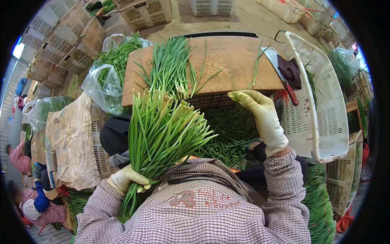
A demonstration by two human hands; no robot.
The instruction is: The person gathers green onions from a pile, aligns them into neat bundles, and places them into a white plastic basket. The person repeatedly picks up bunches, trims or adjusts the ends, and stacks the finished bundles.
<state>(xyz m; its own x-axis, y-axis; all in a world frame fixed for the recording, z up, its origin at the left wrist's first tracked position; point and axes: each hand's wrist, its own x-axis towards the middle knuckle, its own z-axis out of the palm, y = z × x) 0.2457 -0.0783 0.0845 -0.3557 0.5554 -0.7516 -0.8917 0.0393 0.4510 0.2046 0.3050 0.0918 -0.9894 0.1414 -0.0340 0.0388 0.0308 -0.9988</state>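
Note:
My left hand [129,179], in a pale glove, grips a thick bunch of Chinese chives [166,131] around its leafy lower part. The pale cut ends fan out toward the wooden board [225,64]. Another pile of chives [170,65] lies on the board's left half, its pale ends at the near edge. My right hand [257,111], also gloved, is at the board's near edge with thumb and fingertips close together. A faint green streak shows by them; whether they pinch a leaf is unclear. On the board's right are a loose stalk [257,65] and a red-handled knife [281,73].
A dark cloth [289,71] lies beside the knife. To the right leans a white plastic crate [332,128]. Plastic bags of greens [114,58] stand left of the board. Chive scraps [225,137] litter the space below it. Stacked crates [64,36] and another person [45,201] are at the left.

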